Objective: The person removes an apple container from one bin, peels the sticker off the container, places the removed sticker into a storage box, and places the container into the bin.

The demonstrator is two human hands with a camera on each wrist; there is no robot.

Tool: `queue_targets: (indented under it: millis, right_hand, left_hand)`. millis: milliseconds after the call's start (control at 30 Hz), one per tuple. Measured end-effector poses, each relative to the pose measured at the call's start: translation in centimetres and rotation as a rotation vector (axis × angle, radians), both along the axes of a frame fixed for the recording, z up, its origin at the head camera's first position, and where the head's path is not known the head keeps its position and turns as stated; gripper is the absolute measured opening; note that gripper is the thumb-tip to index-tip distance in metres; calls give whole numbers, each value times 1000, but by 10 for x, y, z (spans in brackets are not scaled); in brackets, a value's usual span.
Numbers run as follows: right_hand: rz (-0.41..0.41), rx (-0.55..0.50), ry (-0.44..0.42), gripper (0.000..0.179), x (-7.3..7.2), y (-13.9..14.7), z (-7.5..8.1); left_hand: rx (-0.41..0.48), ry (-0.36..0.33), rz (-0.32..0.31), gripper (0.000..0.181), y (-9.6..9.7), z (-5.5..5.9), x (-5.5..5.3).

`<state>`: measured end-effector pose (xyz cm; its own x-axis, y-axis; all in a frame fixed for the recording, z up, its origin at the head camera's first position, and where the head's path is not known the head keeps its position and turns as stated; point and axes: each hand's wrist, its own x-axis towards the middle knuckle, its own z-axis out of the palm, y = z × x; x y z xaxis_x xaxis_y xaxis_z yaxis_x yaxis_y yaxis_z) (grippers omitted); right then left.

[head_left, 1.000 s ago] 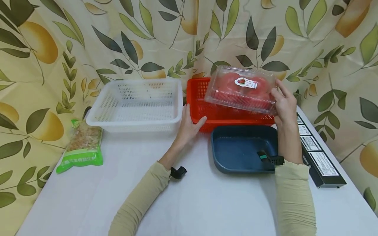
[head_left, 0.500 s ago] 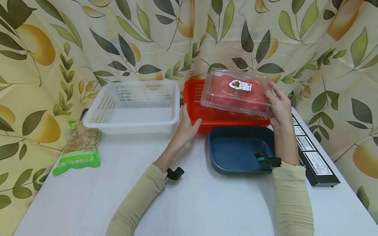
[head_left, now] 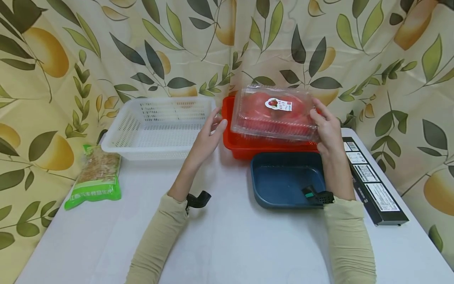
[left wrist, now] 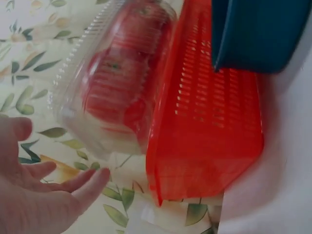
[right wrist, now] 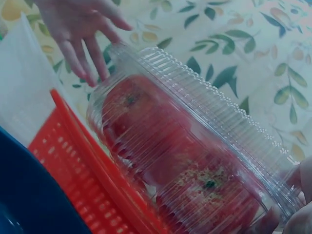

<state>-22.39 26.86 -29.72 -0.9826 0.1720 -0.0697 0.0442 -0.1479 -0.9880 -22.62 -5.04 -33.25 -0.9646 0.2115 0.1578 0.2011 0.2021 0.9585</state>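
Note:
A clear plastic box of tomatoes (head_left: 273,112), with a white label on its lid, hangs tilted above the red basket (head_left: 241,152). My right hand (head_left: 328,128) grips the box by its right end. Off the box's left end, my left hand (head_left: 205,140) is raised with its fingers apart, holding nothing. In the left wrist view a gap shows between the left fingers (left wrist: 92,187) and the tomato box (left wrist: 117,78). The right wrist view shows large red tomatoes (right wrist: 209,190) through the ribbed plastic.
A white basket (head_left: 159,152) stands left of the red one. A dark blue tub (head_left: 287,185) sits in front of the red basket. At the right edge lies a long black box (head_left: 379,189), and at far left a green-and-clear food packet (head_left: 95,177). A patterned curtain hangs behind.
My left hand has come off the red basket's left side and moved slightly left and up. The tomato box has shifted left and a little lower in my right hand.

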Motion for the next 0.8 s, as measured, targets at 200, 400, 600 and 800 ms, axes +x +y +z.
queue_targets:
  millis: [200,400,600,800]
  right_hand:
    - [15,60,1,51,2,-19,2]
    - [51,104,36,51,8,-36,0]
    - [117,192,80,55,16,-51,0]
    - [142,236,94,55,20,-58,1]
  left_hand:
    - [195,-64,-25,55,-4,3,-4]
    - [220,-73,28,52,-14,10,-3]
    - [203,-38,77,49,-24,18,2]
    - [168,-26,90,50,-34,24,7]
